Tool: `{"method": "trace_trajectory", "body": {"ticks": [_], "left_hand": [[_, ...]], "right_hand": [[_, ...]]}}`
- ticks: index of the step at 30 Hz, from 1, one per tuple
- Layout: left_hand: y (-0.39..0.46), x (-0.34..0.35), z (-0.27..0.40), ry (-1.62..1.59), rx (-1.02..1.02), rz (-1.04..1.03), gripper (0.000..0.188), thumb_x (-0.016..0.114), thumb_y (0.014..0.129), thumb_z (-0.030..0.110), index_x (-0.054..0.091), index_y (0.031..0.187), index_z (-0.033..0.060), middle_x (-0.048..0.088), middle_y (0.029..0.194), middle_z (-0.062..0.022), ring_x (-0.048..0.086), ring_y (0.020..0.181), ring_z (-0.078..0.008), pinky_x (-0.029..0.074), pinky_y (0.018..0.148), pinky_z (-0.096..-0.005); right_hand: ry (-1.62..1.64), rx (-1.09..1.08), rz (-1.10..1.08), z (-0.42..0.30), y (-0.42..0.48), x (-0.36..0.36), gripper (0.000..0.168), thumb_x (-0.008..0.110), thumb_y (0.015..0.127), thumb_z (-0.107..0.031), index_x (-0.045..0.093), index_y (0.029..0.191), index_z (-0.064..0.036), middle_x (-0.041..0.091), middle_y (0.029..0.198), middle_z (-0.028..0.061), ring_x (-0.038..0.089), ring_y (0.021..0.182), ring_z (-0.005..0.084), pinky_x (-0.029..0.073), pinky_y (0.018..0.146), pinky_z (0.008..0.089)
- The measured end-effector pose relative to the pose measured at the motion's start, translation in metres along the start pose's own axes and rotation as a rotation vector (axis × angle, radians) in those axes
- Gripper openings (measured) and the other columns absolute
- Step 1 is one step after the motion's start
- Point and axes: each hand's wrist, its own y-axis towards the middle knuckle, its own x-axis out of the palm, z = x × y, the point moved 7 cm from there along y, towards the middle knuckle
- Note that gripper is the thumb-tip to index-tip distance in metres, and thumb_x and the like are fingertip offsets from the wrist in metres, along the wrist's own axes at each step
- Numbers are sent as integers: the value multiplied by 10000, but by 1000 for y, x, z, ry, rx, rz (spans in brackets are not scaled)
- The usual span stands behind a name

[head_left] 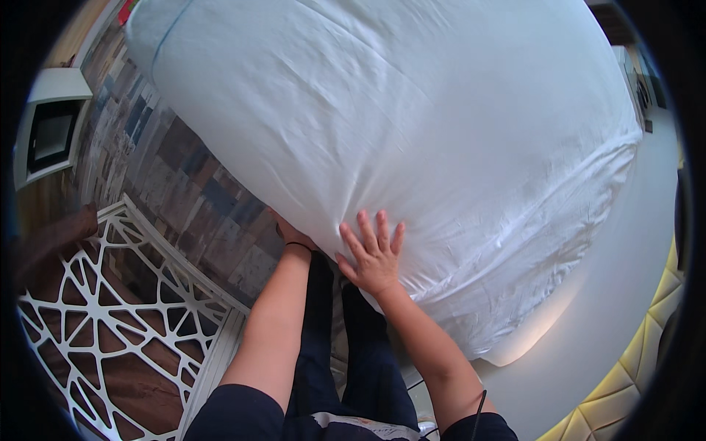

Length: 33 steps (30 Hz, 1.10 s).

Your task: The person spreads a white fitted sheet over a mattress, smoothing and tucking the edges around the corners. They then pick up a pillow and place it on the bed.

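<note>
A white sheet point(386, 127) covers a thick mattress in front of me, with creases fanning out near its closest corner. My right hand point(375, 256) lies flat on top of that corner, fingers spread, with nothing held. Against the corner's left edge is my left hand point(293, 230), a dark band at its wrist. Its fingers are mostly hidden by the mattress edge, so their grip cannot be seen. Loose, gathered sheet fabric point(496, 297) hangs along the right side of the mattress.
A white lattice screen point(96, 311) stands at lower left, beside patchwork-patterned flooring point(187, 176). To the right runs a pale flat surface point(595, 292), bordered by a yellow padded panel point(623, 375). A white unit with a dark recess point(52, 135) is at far left.
</note>
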Motion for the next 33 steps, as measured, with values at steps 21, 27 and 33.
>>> {"method": "trace_trajectory", "body": {"ticks": [21,27,33], "left_hand": [[-6,-20,117,418,14,510,628,395,949,586,487,1293,68,533,1258,-71,491,1162,-203,367,944,-309],[50,140,237,371,444,75,820,326,947,635,137,1500,59,284,1511,-109,309,1362,-262,244,1117,-373],[66,192,307,874,547,196,771,399,992,455,-15,1511,65,188,1551,-168,261,1402,-295,241,1123,-366]], "right_hand": [[-108,55,-50,-100,255,8,1077,647,673,-702,208,1512,-189,91,1591,67,-21,1450,392,-70,1027,730],[-131,-162,40,-121,272,24,1116,714,628,-666,163,1513,-267,98,1588,15,-23,1457,356,-62,1015,756],[-116,-174,79,-119,271,28,1043,773,581,-599,298,1467,-320,164,1568,21,49,1449,376,6,994,784]]}}
